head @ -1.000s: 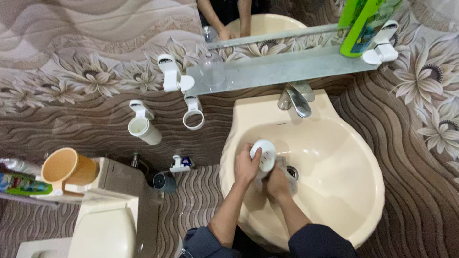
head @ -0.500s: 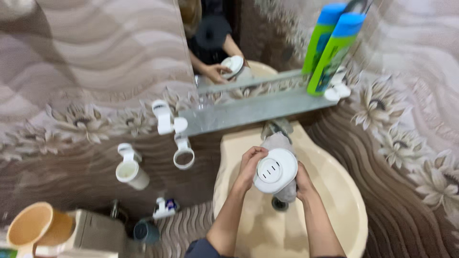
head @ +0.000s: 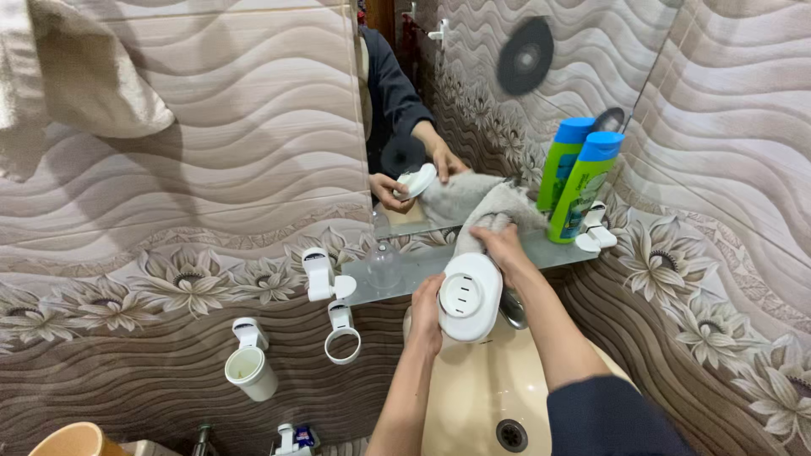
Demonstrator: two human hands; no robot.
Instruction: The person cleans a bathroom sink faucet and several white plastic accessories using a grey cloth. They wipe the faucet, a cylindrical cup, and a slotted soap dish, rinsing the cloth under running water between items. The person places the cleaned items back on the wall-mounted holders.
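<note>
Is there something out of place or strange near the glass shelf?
Nothing is spilled or broken. One oddity: the white soap dish is off any surface, held over the basin by the left hand, while the right hand presses a grey cloth at the glass shelf.

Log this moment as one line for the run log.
left hand: holds white soap dish | right hand: grips grey cloth | place: above sink, by glass shelf
</note>
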